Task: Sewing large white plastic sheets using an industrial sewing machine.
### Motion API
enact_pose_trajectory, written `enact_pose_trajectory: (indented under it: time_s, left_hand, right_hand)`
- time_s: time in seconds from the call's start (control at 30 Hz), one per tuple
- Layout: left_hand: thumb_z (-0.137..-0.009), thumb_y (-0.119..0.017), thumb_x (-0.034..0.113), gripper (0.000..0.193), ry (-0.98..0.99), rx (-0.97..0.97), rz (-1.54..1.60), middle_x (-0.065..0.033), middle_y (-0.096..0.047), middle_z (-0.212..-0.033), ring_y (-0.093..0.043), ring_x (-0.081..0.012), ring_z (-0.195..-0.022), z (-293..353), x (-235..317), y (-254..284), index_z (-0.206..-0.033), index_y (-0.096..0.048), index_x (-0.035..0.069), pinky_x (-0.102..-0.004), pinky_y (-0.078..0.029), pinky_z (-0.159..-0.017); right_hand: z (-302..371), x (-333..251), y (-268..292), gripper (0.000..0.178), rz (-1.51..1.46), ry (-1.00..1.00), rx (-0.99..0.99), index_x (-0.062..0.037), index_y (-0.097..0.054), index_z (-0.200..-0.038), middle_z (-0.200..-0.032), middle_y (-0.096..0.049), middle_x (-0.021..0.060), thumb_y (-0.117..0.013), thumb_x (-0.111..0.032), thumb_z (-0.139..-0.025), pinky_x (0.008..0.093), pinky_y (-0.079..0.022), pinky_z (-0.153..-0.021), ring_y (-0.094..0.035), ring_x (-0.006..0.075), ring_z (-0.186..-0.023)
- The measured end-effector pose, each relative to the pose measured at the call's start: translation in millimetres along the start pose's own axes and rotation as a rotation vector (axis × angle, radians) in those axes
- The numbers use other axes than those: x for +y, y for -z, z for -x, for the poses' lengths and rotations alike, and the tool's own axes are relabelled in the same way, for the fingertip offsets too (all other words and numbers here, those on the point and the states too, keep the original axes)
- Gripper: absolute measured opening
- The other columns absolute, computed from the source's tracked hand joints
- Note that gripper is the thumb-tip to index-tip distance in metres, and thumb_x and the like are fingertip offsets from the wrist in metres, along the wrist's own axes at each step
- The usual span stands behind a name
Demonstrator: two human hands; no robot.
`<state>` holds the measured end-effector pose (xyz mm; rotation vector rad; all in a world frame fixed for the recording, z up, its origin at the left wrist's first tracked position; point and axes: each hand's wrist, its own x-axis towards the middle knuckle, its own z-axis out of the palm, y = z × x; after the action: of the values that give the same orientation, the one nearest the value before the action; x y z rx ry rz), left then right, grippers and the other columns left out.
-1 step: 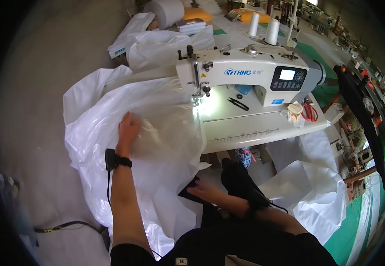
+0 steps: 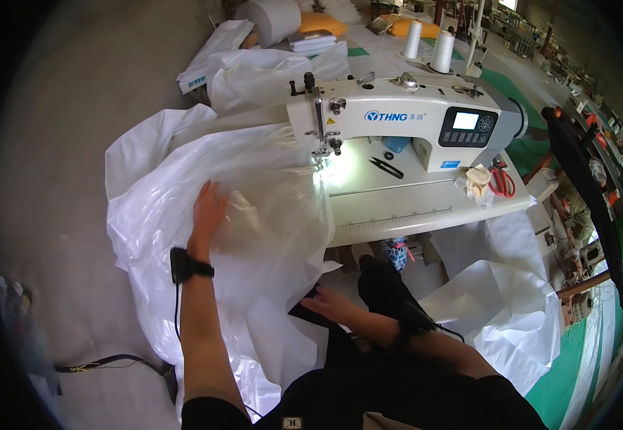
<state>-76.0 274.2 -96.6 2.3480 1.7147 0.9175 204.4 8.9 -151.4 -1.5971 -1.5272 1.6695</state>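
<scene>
A large, glossy white plastic sheet (image 2: 254,265) drapes over the table's left part and down in folds toward my lap. Its far edge lies by the needle area of a white sewing machine (image 2: 347,97), lit by the machine's lamp. My left hand (image 2: 210,211) rests flat on the sheet, left of the needle, with its fingers stretched. Lower down, my right hand (image 2: 333,306) is above my dark-clothed lap, beside the sheet's near edge. Its thumb and fingers look loosely apart, and I see nothing held in them.
Black thread snips (image 2: 387,168) lie on the machine bed, with red-handled scissors (image 2: 502,182) and a crumpled pale cloth (image 2: 477,180) to their right. Thread cones (image 2: 441,51) stand behind the machine. More white sheeting (image 2: 505,308) hangs at the lower right. A cable (image 2: 111,360) runs at lower left.
My right hand has shifted very slightly upward over my lap, and it is less blurred. My left hand stays on the sheet, and the sheet keeps its place.
</scene>
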Motion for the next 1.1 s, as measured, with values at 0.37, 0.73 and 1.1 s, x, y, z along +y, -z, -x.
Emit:
enact_pose_trajectory:
  time_s: [0.37,0.73,1.1]
  left_hand:
    - [-0.083,-0.049,0.059,0.068,0.084,-0.351,-0.373,-0.0109,-0.024,-0.149,-0.021,-0.0364,-0.136,99.8,134.4,12.1,-0.140,-0.035,0.025,-0.0653,-0.013,-0.103]
    - [-0.088,-0.046,0.052,0.063,0.191,-0.522,-0.395,-0.0103,-0.023,-0.150,-0.022,-0.0334,-0.137,80.7,137.0,28.8,-0.140,-0.034,0.020,-0.0549,-0.017,-0.108]
    - [-0.081,-0.055,0.017,0.012,-0.060,-0.218,-0.168,-0.0105,-0.058,-0.075,-0.062,-0.0309,-0.068,256.4,275.4,-2.9,-0.087,-0.057,0.006,-0.0423,-0.048,-0.058]
  right_hand:
    - [-24.9,-50.9,-9.0,0.057,-0.773,-0.150,0.047,-0.0010,-0.043,-0.123,-0.111,-0.054,0.0095,-0.063,-0.035,-0.081,0.0405,-0.048,-0.077,-0.055,0.0218,-0.096]
    - [51.1,39.5,-30.3,0.063,-0.138,0.183,-0.906,-0.0040,-0.036,-0.134,-0.113,-0.055,0.0096,-0.065,-0.024,-0.082,0.0339,-0.048,-0.084,-0.055,0.0185,-0.101]
    - [38.7,27.5,30.8,0.058,-0.981,0.084,-0.161,-0.0027,-0.032,-0.134,-0.122,-0.053,0.0181,-0.054,-0.033,-0.090,0.0414,-0.050,-0.080,-0.058,0.0260,-0.103]
